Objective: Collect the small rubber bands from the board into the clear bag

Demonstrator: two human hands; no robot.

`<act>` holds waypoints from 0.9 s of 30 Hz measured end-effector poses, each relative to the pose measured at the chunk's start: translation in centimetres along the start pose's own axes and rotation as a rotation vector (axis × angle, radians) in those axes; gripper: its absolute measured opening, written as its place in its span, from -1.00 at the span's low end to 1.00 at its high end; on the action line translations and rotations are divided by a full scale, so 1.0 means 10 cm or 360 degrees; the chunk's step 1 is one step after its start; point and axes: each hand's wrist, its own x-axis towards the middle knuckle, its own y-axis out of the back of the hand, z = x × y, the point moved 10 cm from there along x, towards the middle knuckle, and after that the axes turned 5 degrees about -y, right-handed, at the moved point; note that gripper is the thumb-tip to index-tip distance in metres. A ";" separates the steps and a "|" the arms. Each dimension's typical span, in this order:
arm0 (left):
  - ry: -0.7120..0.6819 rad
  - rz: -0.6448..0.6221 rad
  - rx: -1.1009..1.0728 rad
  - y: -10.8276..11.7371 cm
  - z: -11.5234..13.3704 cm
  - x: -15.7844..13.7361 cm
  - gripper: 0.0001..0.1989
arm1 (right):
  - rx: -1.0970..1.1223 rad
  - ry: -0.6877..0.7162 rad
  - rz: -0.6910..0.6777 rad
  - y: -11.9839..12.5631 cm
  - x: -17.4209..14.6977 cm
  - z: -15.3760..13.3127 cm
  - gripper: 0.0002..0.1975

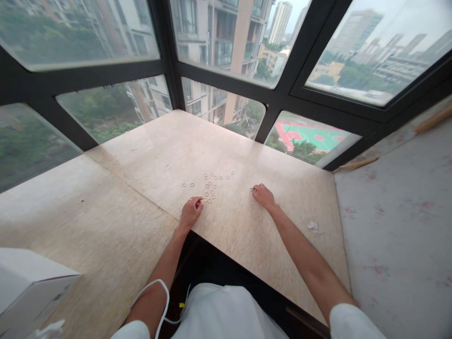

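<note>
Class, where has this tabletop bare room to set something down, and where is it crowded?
Bare: the stretch behind the rings, up to the window frame, and the gap between the rings and the right hand. Crowded: among the rings, beside the left hand.

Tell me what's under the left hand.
The pale countertop runs beneath the left hand, and small rings lie close beside it. The patch directly under the hand is covered, so I can't tell whether more rings are there.
</note>
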 end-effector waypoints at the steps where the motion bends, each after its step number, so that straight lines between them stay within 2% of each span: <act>1: 0.0007 0.0029 -0.0068 0.02 -0.01 -0.01 -0.78 | -0.0037 0.0017 -0.0007 0.00 0.01 -0.02 -0.77; 5: 0.0064 0.0137 -0.0255 0.14 -0.07 -0.02 -0.79 | -0.0150 0.0057 -0.0016 0.02 -0.01 -0.03 -0.74; 8: 0.0124 0.0225 -0.0235 0.27 -0.17 0.00 -0.78 | -0.0202 0.0079 -0.0012 0.03 -0.04 -0.04 -0.73; 16: 0.0048 0.0299 0.0432 0.53 -0.26 0.05 -0.72 | -0.0291 0.0238 -0.0049 0.00 -0.05 -0.24 -0.74; 22: 0.0086 0.0404 0.0336 0.62 -0.37 -0.05 -0.73 | -0.0282 0.0323 -0.0043 0.05 -0.06 -0.28 -0.79; 27: 0.0042 0.0432 0.0231 0.59 -0.38 -0.17 -0.76 | -0.0079 0.0385 0.0091 0.16 -0.26 -0.38 -0.74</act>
